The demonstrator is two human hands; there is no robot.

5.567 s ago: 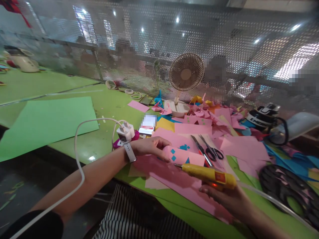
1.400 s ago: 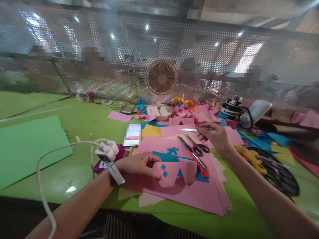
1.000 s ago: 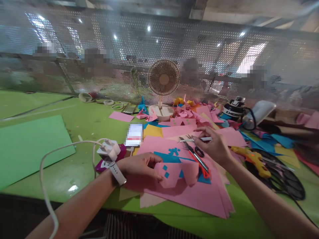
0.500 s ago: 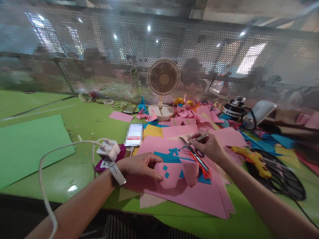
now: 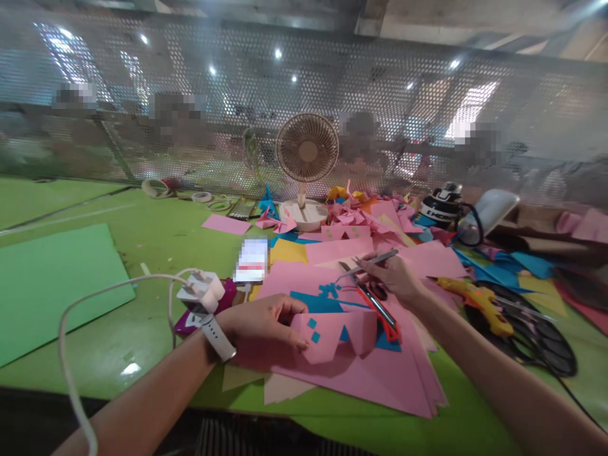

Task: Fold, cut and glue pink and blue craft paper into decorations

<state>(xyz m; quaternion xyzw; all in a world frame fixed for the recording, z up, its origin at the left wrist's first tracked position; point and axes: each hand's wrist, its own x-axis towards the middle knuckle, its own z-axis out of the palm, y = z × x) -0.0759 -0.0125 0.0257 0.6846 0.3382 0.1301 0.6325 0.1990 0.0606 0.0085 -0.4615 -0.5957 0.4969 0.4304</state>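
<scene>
My left hand [image 5: 270, 323] grips the left edge of a folded pink paper cutout [image 5: 325, 347] between thumb and fingers. Two small blue squares [image 5: 312, 323] lie on the cutout's left part; its right part bends upward. My right hand [image 5: 394, 275] is closed on metal tweezers [image 5: 382, 257], whose tips point at a little heap of blue paper bits [image 5: 329, 291]. The bits sit on stacked pink sheets [image 5: 380, 386], behind a blue paper strip [image 5: 316, 303]. A red-and-black cutter knife [image 5: 375, 301] lies just below my right hand, beside dark scissor-like loops [image 5: 379, 291].
A phone [image 5: 251, 259] and a white plug adapter [image 5: 202, 291] with a looping cable are at left. At right lie a yellow glue gun [image 5: 475, 301] and a black reel [image 5: 546, 335]. Behind stand a fan [image 5: 308, 152], folded pink paper [image 5: 354, 215] and a black-topped bottle [image 5: 441, 206].
The whole view has shifted slightly. My right hand has tilted the tweezers a little, so more of their back end shows. My left hand keeps the pink cutout in place.
</scene>
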